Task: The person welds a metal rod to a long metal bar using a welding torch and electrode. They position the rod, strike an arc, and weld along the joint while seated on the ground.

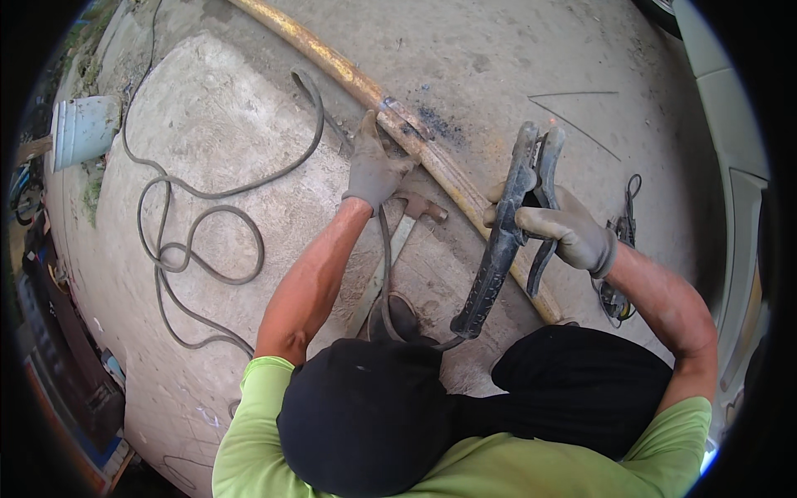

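Welding clamp (508,224): long dark electrode holder, held up off the ground and tilted, jaw end pointing away from the person, handle end down near the knees. A dark cord comes off the bottom of the handle.
Right hand (558,228): in a dirty grey glove, fingers wrapped around the middle of the clamp and squeezing its lever, so it's properly gripped, not just resting.
Left hand (375,166): also grey-gloved, arm stretched forward, palm down on the pipe with fingers curled over it right by the joint.
Pipe (349,75): long rusty yellowish tube lying flat on the concrete, running diagonally from the top left down toward the right knee. It passes under the clamp.
Joint (404,120): short metal strip sitting on top of the pipe, just beside the left hand's fingertips, with a dark scorched patch on the ground next to it.
Hammer (407,224): lying on the ground just below the left wrist, head near the pipe, handle pointing back at the person.
Cable (199,224): thick grey lead looped all over the concrete off to the left.
Bucket (83,129): pale one at the far left edge.
Grinder (618,266): small power tool with a cord, on the ground beyond the right wrist, partly hidden.
Ground (498,50): rough bare concrete.
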A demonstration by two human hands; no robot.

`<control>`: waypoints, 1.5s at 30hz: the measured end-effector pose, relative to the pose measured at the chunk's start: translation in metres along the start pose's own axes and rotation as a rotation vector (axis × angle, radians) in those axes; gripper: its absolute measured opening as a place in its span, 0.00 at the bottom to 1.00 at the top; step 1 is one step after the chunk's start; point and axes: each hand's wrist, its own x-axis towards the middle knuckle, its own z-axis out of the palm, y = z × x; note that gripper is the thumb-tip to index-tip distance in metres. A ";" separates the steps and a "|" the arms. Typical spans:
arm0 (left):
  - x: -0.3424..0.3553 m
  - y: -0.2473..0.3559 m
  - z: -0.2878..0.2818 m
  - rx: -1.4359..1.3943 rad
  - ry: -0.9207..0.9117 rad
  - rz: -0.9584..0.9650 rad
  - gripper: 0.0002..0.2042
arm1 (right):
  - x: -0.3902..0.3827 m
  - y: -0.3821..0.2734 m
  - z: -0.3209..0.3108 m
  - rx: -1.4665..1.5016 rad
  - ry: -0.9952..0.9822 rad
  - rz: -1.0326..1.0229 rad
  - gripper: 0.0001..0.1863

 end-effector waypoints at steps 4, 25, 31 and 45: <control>0.009 -0.008 0.002 0.045 -0.009 0.057 0.59 | 0.001 -0.001 0.001 0.004 0.003 -0.015 0.25; 0.007 -0.045 -0.010 -0.127 -0.205 0.022 0.26 | 0.012 -0.002 0.002 -0.039 -0.021 -0.024 0.35; -0.012 -0.020 0.001 -0.331 -0.184 -0.073 0.12 | 0.010 -0.002 -0.005 -0.127 -0.010 -0.006 0.35; -0.041 0.012 0.010 0.256 -0.416 0.138 0.19 | 0.006 0.000 -0.011 -0.163 -0.035 -0.029 0.35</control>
